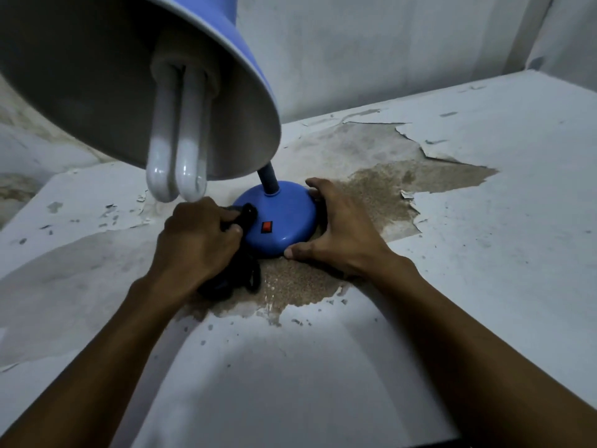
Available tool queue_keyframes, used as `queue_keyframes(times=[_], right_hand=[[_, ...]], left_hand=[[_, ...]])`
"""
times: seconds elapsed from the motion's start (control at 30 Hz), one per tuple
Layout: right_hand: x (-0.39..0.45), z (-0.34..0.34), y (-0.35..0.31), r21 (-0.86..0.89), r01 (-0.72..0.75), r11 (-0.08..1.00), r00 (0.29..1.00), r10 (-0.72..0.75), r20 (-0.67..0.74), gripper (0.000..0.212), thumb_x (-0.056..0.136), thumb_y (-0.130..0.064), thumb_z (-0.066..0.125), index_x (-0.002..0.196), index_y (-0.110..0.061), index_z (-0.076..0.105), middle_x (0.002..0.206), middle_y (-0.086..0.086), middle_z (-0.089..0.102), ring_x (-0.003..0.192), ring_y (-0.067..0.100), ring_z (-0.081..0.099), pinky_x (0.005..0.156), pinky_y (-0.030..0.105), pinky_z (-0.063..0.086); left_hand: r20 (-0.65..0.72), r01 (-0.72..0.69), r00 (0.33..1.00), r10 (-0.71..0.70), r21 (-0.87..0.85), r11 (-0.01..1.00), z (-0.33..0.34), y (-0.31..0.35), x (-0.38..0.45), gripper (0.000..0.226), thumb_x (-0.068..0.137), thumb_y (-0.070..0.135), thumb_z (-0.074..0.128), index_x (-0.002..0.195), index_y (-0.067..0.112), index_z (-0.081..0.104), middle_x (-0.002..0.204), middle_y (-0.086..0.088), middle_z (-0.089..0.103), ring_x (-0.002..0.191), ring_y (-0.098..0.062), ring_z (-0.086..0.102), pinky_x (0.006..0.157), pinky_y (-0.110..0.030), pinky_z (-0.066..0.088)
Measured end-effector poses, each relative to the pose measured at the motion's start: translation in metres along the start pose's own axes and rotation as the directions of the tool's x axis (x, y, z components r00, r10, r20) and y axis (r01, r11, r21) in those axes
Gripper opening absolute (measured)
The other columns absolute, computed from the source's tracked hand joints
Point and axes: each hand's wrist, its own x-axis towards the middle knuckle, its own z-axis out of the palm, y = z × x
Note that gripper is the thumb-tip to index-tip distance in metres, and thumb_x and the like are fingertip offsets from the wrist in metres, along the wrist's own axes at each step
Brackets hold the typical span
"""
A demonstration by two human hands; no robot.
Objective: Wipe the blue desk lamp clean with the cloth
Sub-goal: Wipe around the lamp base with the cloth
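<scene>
The blue desk lamp stands in the middle of the desk on its round base (pixel 284 218), which has a red switch (pixel 267 227) on top. Its flexible neck (pixel 268 181) rises behind the base. The large shade (pixel 223 46) fills the upper left, with a white U-shaped bulb (pixel 176 150) hanging out of it. My left hand (pixel 197 240) is shut on a dark cloth (pixel 245 273) and presses it against the left side of the base. My right hand (pixel 339 234) is spread around the base's right edge, thumb at the front, fingers behind.
The white desk top (pixel 484 189) is worn, with peeling laminate and a bare brown patch (pixel 381 189) around the lamp. A pale wall (pixel 387 43) runs close behind. The desk's front edge lies at the bottom right.
</scene>
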Motion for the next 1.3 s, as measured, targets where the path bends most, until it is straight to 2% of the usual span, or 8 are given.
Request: queue_keyframes(times=[0.13,0.27,0.5,0.67,0.8,1.03,1.17,1.3], right_hand=[[0.027,-0.012,0.0,-0.118,-0.001,0.993,0.985,0.022,0.173,0.135,0.047,-0.046,0.093,0.157,-0.025,0.018,0.152,0.002,0.04,0.135,0.023,0.043,0.11,0.041,0.041],[0.047,-0.016,0.002,-0.102,0.01,0.995,0.931,0.028,0.363,0.137,0.048,-0.045,0.095,0.158,-0.029,0.014,0.156,-0.001,0.036,0.136,0.02,0.041,0.105,0.03,0.036],[0.024,0.02,-0.022,-0.199,0.041,0.979,0.998,-0.03,0.059,0.091,0.047,-0.062,0.077,0.125,-0.019,0.055,0.104,-0.003,0.051,0.091,0.02,0.055,0.073,0.031,0.05],[0.022,0.049,-0.052,-0.346,-0.007,0.938,0.999,-0.005,-0.033,0.09,0.057,-0.068,0.071,0.124,-0.01,0.055,0.11,0.008,0.051,0.1,0.03,0.053,0.091,0.039,0.046],[0.022,0.058,-0.055,-0.407,-0.025,0.913,0.999,0.01,-0.038,0.09,0.064,-0.072,0.068,0.124,-0.008,0.054,0.116,0.01,0.049,0.104,0.031,0.05,0.091,0.039,0.038],[0.031,0.02,-0.026,-0.19,0.078,0.979,0.99,-0.054,0.13,0.056,0.056,-0.052,0.083,0.103,-0.026,0.068,0.09,0.0,0.05,0.078,0.02,0.055,0.069,0.034,0.046],[0.035,0.016,-0.011,-0.092,0.034,0.995,0.997,-0.027,0.078,0.078,0.047,-0.054,0.083,0.119,-0.026,0.072,0.093,-0.004,0.063,0.084,0.015,0.061,0.078,0.037,0.052],[0.032,0.023,-0.002,0.073,-0.026,0.997,1.0,0.026,0.003,0.096,0.034,-0.059,0.086,0.121,-0.018,0.071,0.106,-0.004,0.073,0.096,0.01,0.069,0.087,0.039,0.058]], left_hand=[[0.035,-0.155,0.987,0.159,-0.096,0.983,-0.008,0.004,-0.031,0.031,0.08,0.034,0.056,0.104,0.029,0.075,0.088,0.001,0.066,0.082,-0.022,0.062,0.077,-0.04,0.052],[0.017,-0.123,0.992,0.127,-0.127,0.984,-0.007,-0.013,-0.02,0.026,0.086,0.023,0.064,0.11,0.028,0.073,0.089,0.005,0.065,0.081,-0.016,0.06,0.074,-0.035,0.048],[0.018,-0.072,0.997,0.076,-0.15,0.986,-0.007,-0.018,0.026,0.041,0.079,0.043,0.054,0.109,0.024,0.074,0.083,-0.005,0.064,0.085,-0.03,0.062,0.076,-0.037,0.048],[-0.022,-0.008,1.0,0.006,-0.1,0.995,-0.009,-0.031,0.001,0.027,0.089,0.027,0.059,0.113,0.027,0.072,0.085,-0.008,0.065,0.081,-0.026,0.059,0.069,-0.029,0.039],[-0.102,-0.141,0.986,0.129,-0.119,0.983,-0.005,-0.027,-0.038,0.038,0.083,0.03,0.05,0.115,0.027,0.071,0.084,-0.001,0.058,0.077,-0.02,0.056,0.065,-0.029,0.039],[-0.068,-0.194,0.976,0.206,0.142,0.971,0.004,0.011,0.003,0.03,0.09,0.029,0.047,0.11,0.029,0.07,0.087,0.0,0.04,0.088,-0.028,0.054,0.063,-0.032,0.037],[-0.062,-0.178,0.98,0.191,0.173,0.969,0.009,0.034,0.019,0.029,0.091,0.028,0.048,0.109,0.022,0.07,0.086,0.002,0.039,0.077,-0.019,0.041,0.051,-0.028,0.023],[-0.01,-0.311,0.949,0.314,0.101,0.945,0.0,0.017,-0.002,0.031,0.088,0.028,0.051,0.112,0.034,0.069,0.096,0.002,0.052,0.087,-0.021,0.051,0.064,-0.032,0.04]])
